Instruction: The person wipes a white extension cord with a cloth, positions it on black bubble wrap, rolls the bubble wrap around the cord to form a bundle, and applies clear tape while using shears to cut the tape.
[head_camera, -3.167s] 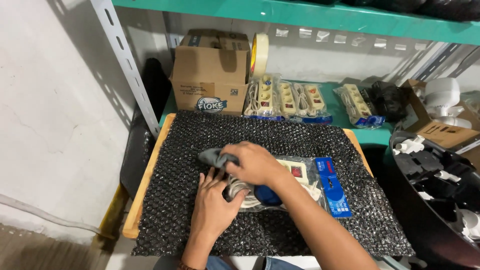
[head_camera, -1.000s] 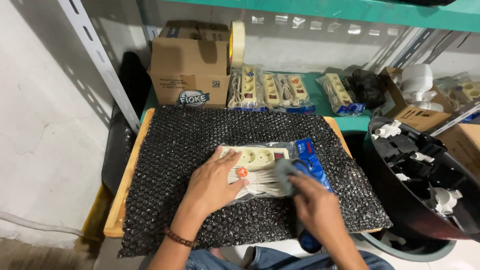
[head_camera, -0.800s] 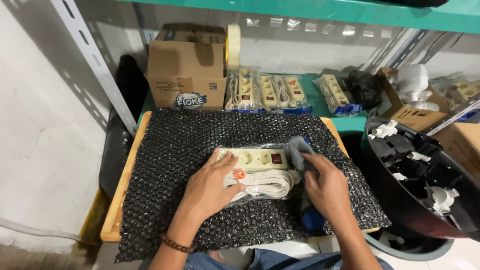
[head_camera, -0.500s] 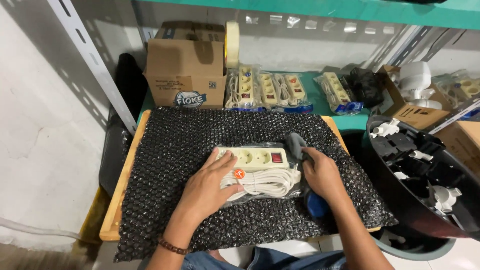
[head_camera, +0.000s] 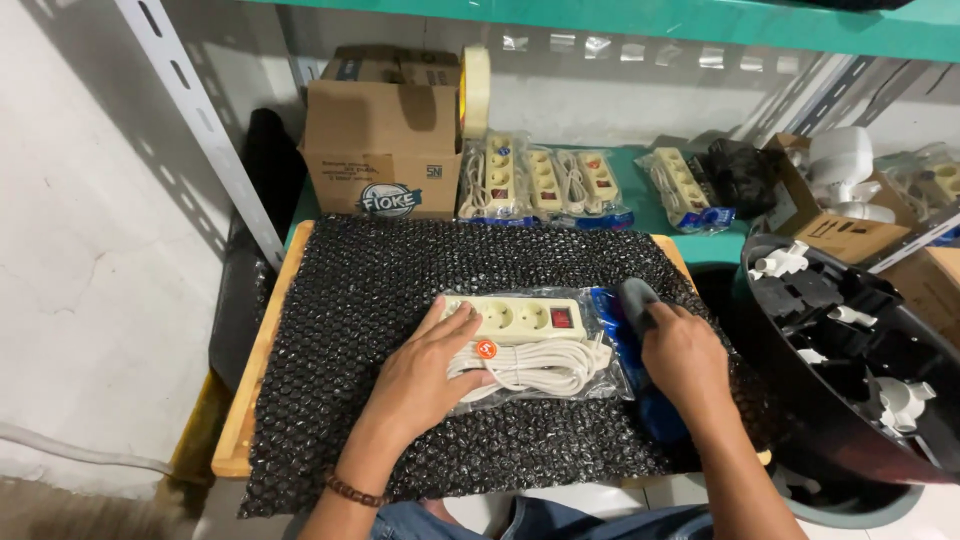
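Black bubble wrap (head_camera: 400, 300) covers our worktop (head_camera: 262, 340), and the bagged cream power strip (head_camera: 515, 318) lies at its middle, long axis running left to right. Our left hand (head_camera: 425, 375) rests flat on the strip's left end, fingers (head_camera: 452, 318) spread apart, gripping nothing. Our right hand (head_camera: 680, 355) sits just past the bag's right end, fingers curled on a dark grey tool (head_camera: 636, 298) there. Both hands bracket the strip.
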